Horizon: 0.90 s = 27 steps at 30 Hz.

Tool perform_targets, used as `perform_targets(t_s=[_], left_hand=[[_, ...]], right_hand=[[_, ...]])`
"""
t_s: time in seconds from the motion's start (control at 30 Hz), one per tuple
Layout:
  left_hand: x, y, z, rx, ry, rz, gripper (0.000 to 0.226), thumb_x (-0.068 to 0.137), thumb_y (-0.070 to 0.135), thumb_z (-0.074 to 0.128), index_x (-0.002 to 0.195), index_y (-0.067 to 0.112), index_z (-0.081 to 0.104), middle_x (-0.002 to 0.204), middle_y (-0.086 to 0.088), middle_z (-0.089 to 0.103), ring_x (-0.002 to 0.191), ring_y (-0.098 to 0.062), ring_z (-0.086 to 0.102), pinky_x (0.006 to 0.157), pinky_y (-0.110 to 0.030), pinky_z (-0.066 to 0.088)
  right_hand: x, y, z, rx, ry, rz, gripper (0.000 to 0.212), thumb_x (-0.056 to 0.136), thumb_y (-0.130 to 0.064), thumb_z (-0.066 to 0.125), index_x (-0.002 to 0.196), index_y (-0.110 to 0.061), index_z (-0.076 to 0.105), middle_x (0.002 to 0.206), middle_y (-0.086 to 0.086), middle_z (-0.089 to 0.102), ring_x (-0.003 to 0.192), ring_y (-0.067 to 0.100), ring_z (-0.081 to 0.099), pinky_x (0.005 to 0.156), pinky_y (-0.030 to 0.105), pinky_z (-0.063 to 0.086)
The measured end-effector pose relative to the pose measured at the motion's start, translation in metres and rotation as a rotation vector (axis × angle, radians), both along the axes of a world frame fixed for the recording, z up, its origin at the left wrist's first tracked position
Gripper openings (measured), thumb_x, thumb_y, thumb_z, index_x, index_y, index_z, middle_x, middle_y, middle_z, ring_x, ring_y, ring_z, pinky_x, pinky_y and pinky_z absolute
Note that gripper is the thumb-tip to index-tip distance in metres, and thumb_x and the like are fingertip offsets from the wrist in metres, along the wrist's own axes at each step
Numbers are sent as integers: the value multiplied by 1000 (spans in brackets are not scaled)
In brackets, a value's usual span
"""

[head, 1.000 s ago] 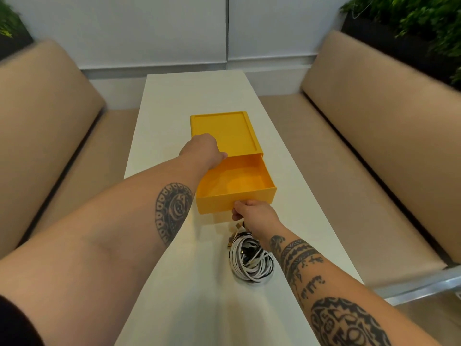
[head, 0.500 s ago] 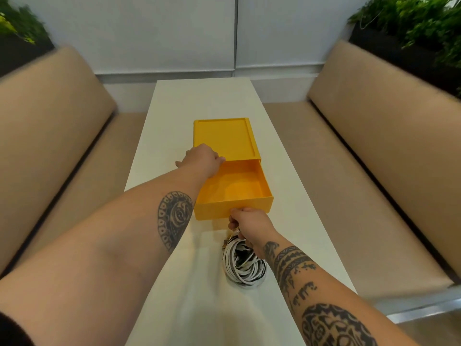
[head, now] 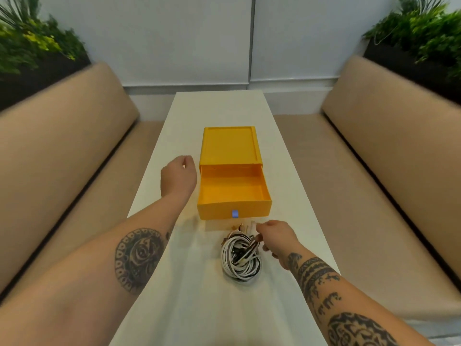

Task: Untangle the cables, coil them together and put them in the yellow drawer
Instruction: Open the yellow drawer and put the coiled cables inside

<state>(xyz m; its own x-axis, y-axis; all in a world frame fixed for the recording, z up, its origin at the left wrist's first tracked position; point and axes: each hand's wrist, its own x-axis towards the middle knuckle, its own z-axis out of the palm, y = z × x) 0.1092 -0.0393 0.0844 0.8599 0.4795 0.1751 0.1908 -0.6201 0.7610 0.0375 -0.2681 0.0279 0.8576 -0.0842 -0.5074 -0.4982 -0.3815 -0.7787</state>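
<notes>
Beige padded benches flank a long white table. Midway along it a yellow plastic drawer stands pulled out, its tray bare. A coiled bundle of white and black cables lies just before the drawer front, loops loose. Left hand hangs beside the drawer, loosely curled, holding nothing. Right hand is at the bundle's right side; whether it pinches a cable cannot be told. Recommended: grasp across all loops, lift clear of the front wall, lay flat inside

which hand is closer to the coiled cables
The right hand, right beside the coiled cables; the left hand is farther off, next to the open yellow drawer.
</notes>
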Motion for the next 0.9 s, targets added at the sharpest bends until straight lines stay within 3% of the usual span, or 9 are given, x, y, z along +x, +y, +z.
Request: perform_targets(t_s=[0.07,0.13,0.2,0.3,0.37,0.43,0.57,0.7,0.9], left_hand=[[-30,3,-10,-97,-40,116,36,104,32,37,119,15,65,112,-2,66,91,-13,53,74,-26,39],[-58,5,-30,-157,-16,197,30,103,29,38,108,16,64,99,1,64,88,-17,57,67,-26,40],[-85,1,-53,-189,73,230,25,102,27,38,99,18,61,90,2,61,85,-21,60,64,-28,43],[-115,-17,-81,-201,225,167,22,101,31,42,95,19,59,83,5,59,82,-20,60,70,-32,48],[-123,-33,-95,-206,305,67,29,99,39,45,99,17,64,91,1,65,92,-24,63,76,-33,48],[-125,-51,-105,-179,400,-38,44,97,50,48,120,17,66,114,-4,69,108,-25,62,84,-31,45],[-117,-74,-110,-115,499,-149,69,95,61,45,144,13,50,140,-8,58,129,-28,52,100,-33,41],[-109,-82,-108,-106,534,-254,46,96,55,45,117,21,67,120,-8,69,109,-29,62,90,-35,50],[-113,-79,-111,-240,546,-220,35,92,45,52,115,27,71,110,-1,73,99,-25,66,88,-44,56]], right_hand=[[-6,-9,-9,-72,-42,-37,29,95,-25,55,95,1,65,90,17,69,73,27,58,65,33,43],[-13,-14,-16,-102,-47,-38,28,96,-26,56,81,-3,62,75,10,57,72,32,56,67,34,41],[-21,-12,-22,-120,-27,12,34,97,-33,55,76,-8,60,74,6,51,69,27,51,69,35,42],[-29,-4,-35,-125,0,69,43,96,-47,54,101,-5,62,99,10,62,89,26,59,87,39,50],[-30,1,-41,-149,-9,77,52,97,-50,53,119,-4,58,120,14,62,110,31,59,93,37,48],[-29,6,-45,-177,-12,86,60,97,-51,51,130,-1,52,132,16,58,120,33,55,97,36,45],[-22,18,-47,-187,23,128,65,100,-53,43,140,-2,44,143,18,50,129,35,50,106,38,43],[-14,23,-61,-140,73,169,64,97,-57,35,134,-8,53,136,18,55,120,34,55,104,45,46],[-25,20,-56,-135,91,129,68,96,-60,40,141,-9,45,141,18,41,123,37,51,107,46,44]])
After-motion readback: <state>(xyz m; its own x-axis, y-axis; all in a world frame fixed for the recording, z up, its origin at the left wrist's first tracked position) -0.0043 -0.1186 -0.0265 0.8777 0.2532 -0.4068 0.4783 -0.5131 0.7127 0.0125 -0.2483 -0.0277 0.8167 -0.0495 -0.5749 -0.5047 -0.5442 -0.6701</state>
